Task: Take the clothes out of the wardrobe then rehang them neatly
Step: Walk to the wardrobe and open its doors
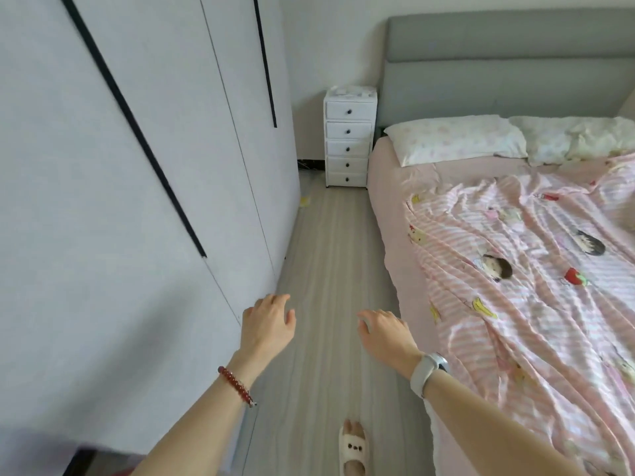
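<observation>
Both the left hand [268, 321] and the right hand [385, 333] had a loose, empty grip in front of the closed wardrobe [113, 166], so the clothes inside were hidden, and a door pulled quickly could perhaps hit the near bed [388, 235].

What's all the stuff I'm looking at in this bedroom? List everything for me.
wardrobe: one, pale grey with long black handles, doors closed, on the left
drawer chest: one, white, five drawers with dark knobs, between wardrobe and bed
bed headboard: one, grey, far right
pillows: two, white, at the head of the bed
blanket: one, pink striped with cartoon prints, spread over the pink sheet
floor: grey wood planks, centre
slipper: one, white, on a foot at the bottom
bracelet: one, red beads, left wrist
watch: one, white band, right wrist
left hand: empty, near the wardrobe
right hand: empty, over the floor
</observation>
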